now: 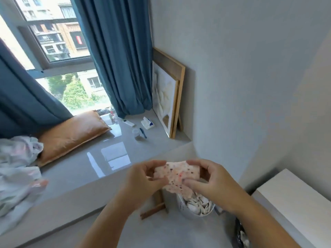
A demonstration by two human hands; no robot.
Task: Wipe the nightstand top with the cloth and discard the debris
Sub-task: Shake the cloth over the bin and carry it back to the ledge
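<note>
The speckled pink cloth (176,176) is stretched in the air between both hands, directly above the white waste bin (195,207). Left hand (143,178) fingers pinch its left edge; right hand (209,178) fingers pinch its right.

Cloth (176,174): pale pink-white, speckled with dark and red spots; crumpled, stretched between left hand (143,179) and right hand (209,179), lower edge drooping. Held in the air directly above white waste bin (188,212), itself full of crumpled white paper. Nightstand (295,197): white top, lower right.
</note>
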